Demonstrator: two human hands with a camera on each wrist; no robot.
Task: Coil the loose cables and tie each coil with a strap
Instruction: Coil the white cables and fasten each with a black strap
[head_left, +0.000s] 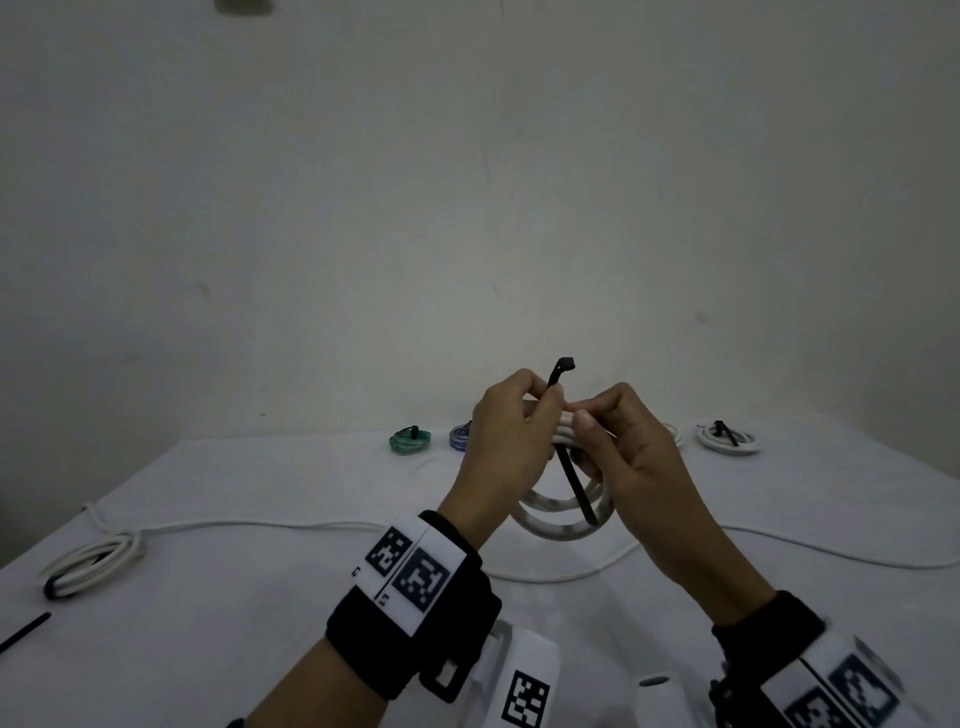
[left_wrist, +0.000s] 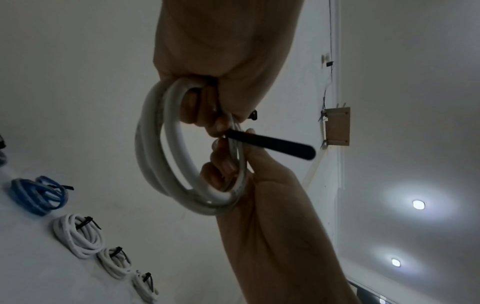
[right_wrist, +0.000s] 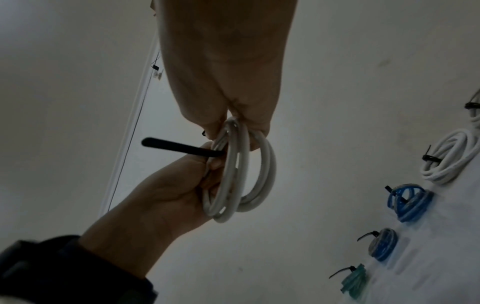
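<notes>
While both hands are raised above the white worktop (head_left: 260, 649), the left hand (head_left: 506, 447) and the right hand (head_left: 639, 457) meet at the top of a white cable coil (head_left: 561, 512), which hangs in the air between them. Left grip: fingers curled round the coil's upper strands and round a black strap (head_left: 574, 483). Right grip: thumb and fingers pinching the same strands just beside the strap. The strap's head end stands up above the left fingers; its tail slants down across the coil's opening. Along the worktop's far edge lie tied coils: a green coil (head_left: 410, 440), a blue coil (head_left: 460, 436) partly hidden by the left hand, and a white tied coil (head_left: 727, 440). Nearer, a loose white cable (head_left: 291, 525) trails across the worktop to a folded white bundle (head_left: 88, 566) at left.
</notes>
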